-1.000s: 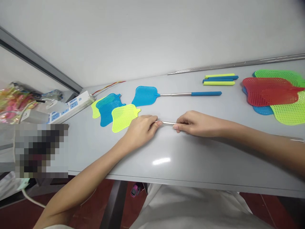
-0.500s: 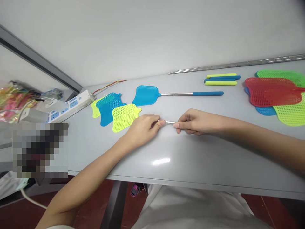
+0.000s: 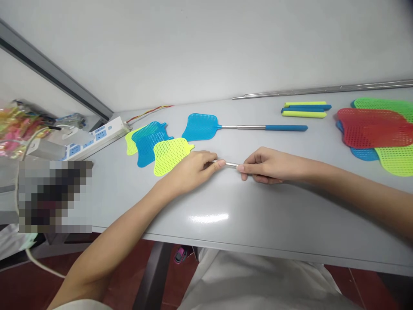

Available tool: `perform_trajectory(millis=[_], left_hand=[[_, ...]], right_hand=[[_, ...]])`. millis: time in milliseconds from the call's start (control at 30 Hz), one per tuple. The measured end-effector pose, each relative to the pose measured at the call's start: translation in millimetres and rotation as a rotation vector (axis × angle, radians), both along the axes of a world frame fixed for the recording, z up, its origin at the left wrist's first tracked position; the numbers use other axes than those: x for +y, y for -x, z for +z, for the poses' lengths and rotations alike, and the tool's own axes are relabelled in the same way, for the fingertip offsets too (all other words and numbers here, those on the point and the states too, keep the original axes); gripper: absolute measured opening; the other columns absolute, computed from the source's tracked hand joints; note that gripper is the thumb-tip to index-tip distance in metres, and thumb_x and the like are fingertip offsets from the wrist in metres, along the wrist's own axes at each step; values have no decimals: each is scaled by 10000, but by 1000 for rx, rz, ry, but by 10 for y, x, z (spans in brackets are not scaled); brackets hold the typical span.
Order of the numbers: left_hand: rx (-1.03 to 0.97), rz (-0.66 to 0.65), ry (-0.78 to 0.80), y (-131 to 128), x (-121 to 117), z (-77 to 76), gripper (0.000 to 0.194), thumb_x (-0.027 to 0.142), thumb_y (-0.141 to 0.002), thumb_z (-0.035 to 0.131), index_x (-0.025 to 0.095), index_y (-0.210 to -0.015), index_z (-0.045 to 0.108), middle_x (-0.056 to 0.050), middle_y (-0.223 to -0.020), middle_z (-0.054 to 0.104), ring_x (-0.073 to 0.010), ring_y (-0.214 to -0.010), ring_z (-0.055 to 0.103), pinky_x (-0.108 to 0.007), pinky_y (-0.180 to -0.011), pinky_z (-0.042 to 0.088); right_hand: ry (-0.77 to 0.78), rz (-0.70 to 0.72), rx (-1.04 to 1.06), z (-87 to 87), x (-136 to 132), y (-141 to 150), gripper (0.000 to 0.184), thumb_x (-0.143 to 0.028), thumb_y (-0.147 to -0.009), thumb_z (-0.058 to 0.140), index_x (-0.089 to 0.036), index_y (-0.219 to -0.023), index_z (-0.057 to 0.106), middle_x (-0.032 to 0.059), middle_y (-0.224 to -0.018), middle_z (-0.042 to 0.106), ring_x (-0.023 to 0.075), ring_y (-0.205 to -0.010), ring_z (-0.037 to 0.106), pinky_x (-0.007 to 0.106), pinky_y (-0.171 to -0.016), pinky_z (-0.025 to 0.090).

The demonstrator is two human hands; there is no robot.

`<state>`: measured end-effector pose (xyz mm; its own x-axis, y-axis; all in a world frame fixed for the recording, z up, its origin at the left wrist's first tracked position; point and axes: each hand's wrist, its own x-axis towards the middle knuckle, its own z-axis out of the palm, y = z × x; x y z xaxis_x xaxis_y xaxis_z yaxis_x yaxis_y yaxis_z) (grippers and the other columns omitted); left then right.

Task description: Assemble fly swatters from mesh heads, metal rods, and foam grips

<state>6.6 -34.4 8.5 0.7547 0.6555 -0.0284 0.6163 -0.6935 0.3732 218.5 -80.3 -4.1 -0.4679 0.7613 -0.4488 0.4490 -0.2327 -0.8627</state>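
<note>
A thin silvery metal rod [image 3: 231,164] spans the gap between my hands, just above the table. My left hand [image 3: 196,168] pinches one end between thumb and fingers, and my right hand [image 3: 263,165] grips the other; both ends are hidden in the fingers. Left of my left hand lies a yellow fly swatter head [image 3: 171,156], with blue swatter heads [image 3: 148,144] and another yellow one [image 3: 130,144] beside it. Beyond my hands lies a blue fly swatter [image 3: 200,127] with a metal shaft and a blue grip [image 3: 286,128].
Yellow and blue handle grips [image 3: 305,114] lie at the back right, before long metal rods [image 3: 322,90] along the wall. Red [image 3: 371,127], green and yellow swatter heads are stacked far right. A power strip [image 3: 93,140] with plugs and cables stands left on the grey table [image 3: 258,224].
The camera view has shifted slightly, so the table things appear displaced. Both hands keep hold of the rod in nearly the same pose.
</note>
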Motion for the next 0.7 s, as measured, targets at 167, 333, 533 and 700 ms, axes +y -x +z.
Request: perform_trajectory(millis=[167, 333, 533, 700], left_hand=[[-7, -3, 1, -2, 9, 6, 399, 408, -887, 337, 171, -568, 368, 28, -550, 409, -103, -536, 396, -250, -505, 285], [11, -13, -6, -2, 14, 12, 418, 433, -893, 302, 176, -566, 344, 21, -552, 401, -113, -535, 394, -261, -511, 289], [12, -17, 6, 7, 18, 12, 407, 430, -893, 316, 175, -577, 338, 27, -557, 406, -110, -547, 399, -255, -515, 286], [15, -7, 24, 4, 20, 23, 405, 434, -890, 323, 176, -579, 338, 32, -552, 396, -109, -547, 391, -251, -511, 280]], right_hand=[[-17, 7, -4, -4, 0, -2, 442, -561, -759, 522, -127, -733, 600, -53, -431, 437, 32, -310, 313, 171, -299, 233], [-21, 9, -15, 1, 2, 2, 451, -566, -758, 518, -123, -729, 597, -52, -432, 437, 34, -306, 318, 177, -305, 242], [-24, 7, -20, -2, 0, 2, 453, -570, -760, 513, -126, -729, 596, -50, -441, 441, 33, -308, 319, 177, -303, 247], [-37, 12, -3, -20, -3, -5, 448, -571, -761, 511, -131, -720, 590, -48, -441, 439, 35, -312, 330, 165, -295, 253]])
